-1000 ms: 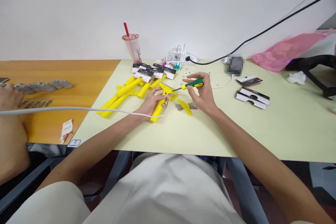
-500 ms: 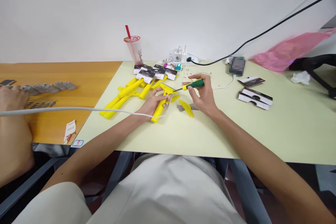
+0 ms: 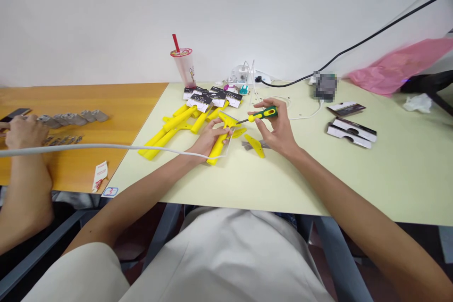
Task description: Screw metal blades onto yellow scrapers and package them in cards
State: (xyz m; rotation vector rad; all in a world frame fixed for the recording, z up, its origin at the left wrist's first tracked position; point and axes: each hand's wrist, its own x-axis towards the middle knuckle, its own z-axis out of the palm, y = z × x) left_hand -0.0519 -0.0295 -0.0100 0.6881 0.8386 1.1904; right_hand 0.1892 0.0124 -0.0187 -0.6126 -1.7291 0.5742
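My left hand (image 3: pixel 208 140) is closed around a yellow scraper (image 3: pixel 216 150), whose wide head points away from me. In my right hand (image 3: pixel 281 127) is a screwdriver (image 3: pixel 268 113) with a green and yellow handle. Its tip meets the scraper's head at the right side; the exact contact spot is too small to make out. Just below the tip lies a loose yellow plastic piece (image 3: pixel 255 145), on top of grey flat strips (image 3: pixel 247 146). Behind my left hand is a pile of yellow scrapers (image 3: pixel 177 120) with black and white card labels (image 3: pixel 200 101).
A cup with a red straw (image 3: pixel 184 68) stands by the wall, near a power strip (image 3: pixel 247 75). Folded black and white cards (image 3: pixel 352 132) lie at right. A white cable (image 3: pixel 106 146) crosses in front. At left, another person's hand (image 3: pixel 26 132) rests over the orange table (image 3: pixel 116 118).
The view has shifted slightly, so everything sits a little farther right. The screwdriver's handle has turned in my right hand. The other person's hand at left has moved, showing more of a phone.
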